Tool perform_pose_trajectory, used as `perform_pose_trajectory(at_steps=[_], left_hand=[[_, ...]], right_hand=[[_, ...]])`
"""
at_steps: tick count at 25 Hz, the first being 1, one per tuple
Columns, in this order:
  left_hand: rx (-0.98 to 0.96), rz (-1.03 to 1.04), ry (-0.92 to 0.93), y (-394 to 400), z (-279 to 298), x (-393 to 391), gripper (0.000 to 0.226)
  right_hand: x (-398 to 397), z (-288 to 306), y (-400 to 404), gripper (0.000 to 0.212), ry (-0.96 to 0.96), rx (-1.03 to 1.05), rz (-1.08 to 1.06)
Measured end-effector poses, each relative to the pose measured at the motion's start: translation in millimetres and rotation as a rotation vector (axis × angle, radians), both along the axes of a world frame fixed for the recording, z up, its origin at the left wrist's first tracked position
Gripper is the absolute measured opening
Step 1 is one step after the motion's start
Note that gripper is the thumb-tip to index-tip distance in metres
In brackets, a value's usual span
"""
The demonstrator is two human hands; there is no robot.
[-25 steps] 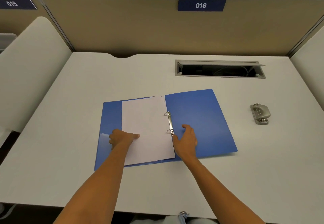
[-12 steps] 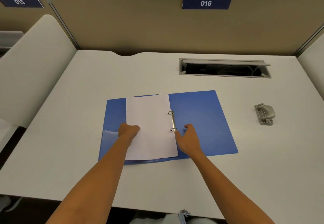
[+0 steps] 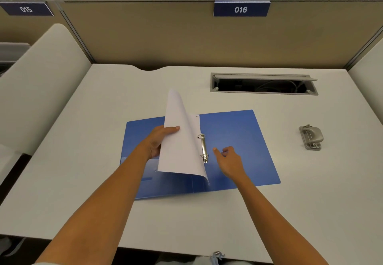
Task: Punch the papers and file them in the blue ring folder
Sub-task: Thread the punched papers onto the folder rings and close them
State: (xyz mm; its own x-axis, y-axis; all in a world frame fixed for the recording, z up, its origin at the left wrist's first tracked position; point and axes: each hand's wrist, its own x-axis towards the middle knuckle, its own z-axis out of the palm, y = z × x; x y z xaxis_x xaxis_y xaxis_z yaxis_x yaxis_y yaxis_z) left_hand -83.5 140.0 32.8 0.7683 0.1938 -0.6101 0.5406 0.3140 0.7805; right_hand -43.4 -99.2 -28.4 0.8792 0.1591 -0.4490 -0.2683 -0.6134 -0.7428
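- On the counter (image 3: 83,161), papers (image 3: 180,144) that lay flat in the folder (image 3: 238,140) now stand curled, pinched by left hand (image 3: 157,140).
- Right hand (image 3: 230,159) (loose, holding nothing) has left the rings (image 3: 203,147); filing looks nearly done.

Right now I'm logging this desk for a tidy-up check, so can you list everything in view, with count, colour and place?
ring folder: one, blue, open flat at the desk's middle
papers: one stack, white, on the folder's metal rings, left edge lifted
hole punch: one, grey, on the desk right of the folder
cable hatch: one, grey, lid open, at the back of the desk
desk: one, white
number signs: two, dark blue, 015 and 016, on the beige partition
hands: left hand grips the papers' lifted edge; right hand over the folder's right half, fingers loosely curled, holding nothing
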Motion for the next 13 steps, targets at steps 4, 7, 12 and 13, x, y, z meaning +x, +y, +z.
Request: perform_pose_trajectory(at_steps=[4,7,12,13], left_hand=[[-0.105,-0.063,-0.018,-36.7,0.0,13.2,0.028],[-0.174,-0.107,-0.052,-61.5,-3.1,18.8,0.029],[-0.194,-0.175,-0.090,-75.2,-11.1,28.0,0.053],[-0.120,-0.140,-0.089,-74.8,-14.6,28.9,0.049]], right_hand=[[7.6,1.7,-7.4,0.053,0.071,0.053,-0.079],[12.5,-2.8,-18.5,0.047,0.090,0.158,-0.181],[25.2,1.4,-33.8,0.055,0.126,0.292,-0.257],[27.6,3.3,-37.0,0.057,0.150,0.367,-0.272]])
